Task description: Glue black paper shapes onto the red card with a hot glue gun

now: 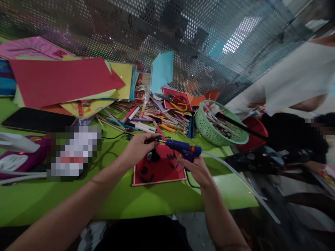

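My right hand (197,172) is wrapped around the handle of a blue hot glue gun (180,144), its nozzle pointing left. A long translucent glue stick (225,162) trails from the gun's back end. My left hand (138,148) is closed in a pinch on a small black piece (156,138), right at the nozzle tip; whether the two touch I cannot tell. Beneath both hands lies a red card (162,174) edged with thin pale sticks. Black flower and leaf shapes (143,170) are on it, partly hidden by my hands.
Behind the card spread loose sticks, markers (131,113) and scissors (179,103). A green basket (222,129) stands right of them, near a red bucket (255,132). Leftward are coloured paper sheets (68,80), a dark phone (36,119) and a purple power strip (23,157). Another person (293,139) is at right.
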Motion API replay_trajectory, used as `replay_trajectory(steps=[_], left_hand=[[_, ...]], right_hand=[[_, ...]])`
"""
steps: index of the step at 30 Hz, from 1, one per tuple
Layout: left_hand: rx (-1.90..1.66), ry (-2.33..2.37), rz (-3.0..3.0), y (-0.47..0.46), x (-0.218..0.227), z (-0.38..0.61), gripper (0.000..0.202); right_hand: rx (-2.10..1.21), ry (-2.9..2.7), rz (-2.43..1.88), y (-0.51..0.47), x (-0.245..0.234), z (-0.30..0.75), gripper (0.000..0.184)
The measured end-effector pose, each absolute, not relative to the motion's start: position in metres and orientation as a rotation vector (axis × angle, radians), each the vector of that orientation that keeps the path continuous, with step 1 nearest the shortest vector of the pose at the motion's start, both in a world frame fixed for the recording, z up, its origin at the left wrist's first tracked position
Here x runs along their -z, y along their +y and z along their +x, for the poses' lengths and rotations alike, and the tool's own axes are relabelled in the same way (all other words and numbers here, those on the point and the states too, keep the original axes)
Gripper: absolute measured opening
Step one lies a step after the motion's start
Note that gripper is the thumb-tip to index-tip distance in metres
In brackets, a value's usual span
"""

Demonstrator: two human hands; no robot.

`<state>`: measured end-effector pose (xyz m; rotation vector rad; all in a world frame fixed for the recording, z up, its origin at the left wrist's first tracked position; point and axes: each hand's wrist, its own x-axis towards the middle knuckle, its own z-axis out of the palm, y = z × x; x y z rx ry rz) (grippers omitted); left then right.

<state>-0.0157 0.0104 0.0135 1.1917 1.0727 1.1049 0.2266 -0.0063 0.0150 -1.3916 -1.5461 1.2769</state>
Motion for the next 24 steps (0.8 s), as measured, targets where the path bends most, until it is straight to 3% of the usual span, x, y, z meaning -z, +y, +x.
replay_trajectory(steps=[19,24], left_hand=[[-1.124,1.064,1.132,0.0108,-0.0140,-0.0151,0.039],[-1.123,1.045,1.113,0.0114,-0.0122,-0.0157,0.047]], right_hand=[[-1.283,-1.497,-1.363,-0.0052,-0.0167,0.2255,0.033],[-1.296,-1.495,-1.337,-0.0063,-0.0214,0.2229,0.034]])
